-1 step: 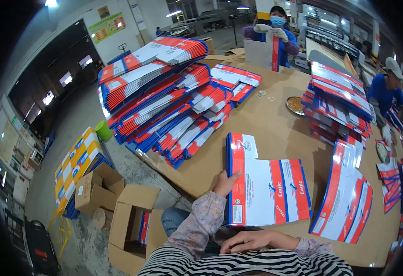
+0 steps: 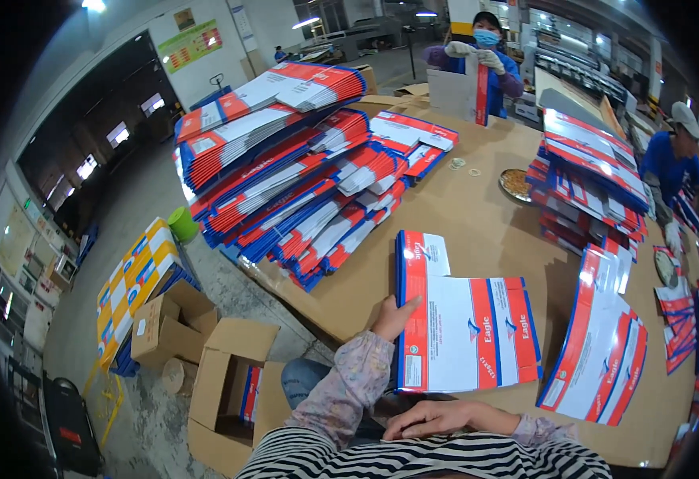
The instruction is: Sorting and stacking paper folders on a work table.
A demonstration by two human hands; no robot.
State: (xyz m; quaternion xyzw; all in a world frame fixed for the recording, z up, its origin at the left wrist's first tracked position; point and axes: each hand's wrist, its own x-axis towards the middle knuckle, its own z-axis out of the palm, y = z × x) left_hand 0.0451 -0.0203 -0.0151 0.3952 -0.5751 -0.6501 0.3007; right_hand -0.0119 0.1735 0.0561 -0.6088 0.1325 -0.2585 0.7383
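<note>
Right hand [image 2: 445,417] lies flat and released at the table's [image 2: 477,215] near edge, just below a flattened red-white-blue carton [image 2: 465,327]. Left hand [image 2: 393,315] presses open on that carton's left edge, grasping nothing. Fanned carton pile [image 2: 286,168] covers the far left corner. A gloved person [image 2: 477,60] stands at the far edge.

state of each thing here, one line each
flat red, white and blue printed carton blank: lying unfolded on the brown cardboard-covered table
left hand: pressed on the blank's left edge
right hand: resting at its near edge
brown cardboard box on the floor: flaps open
</note>
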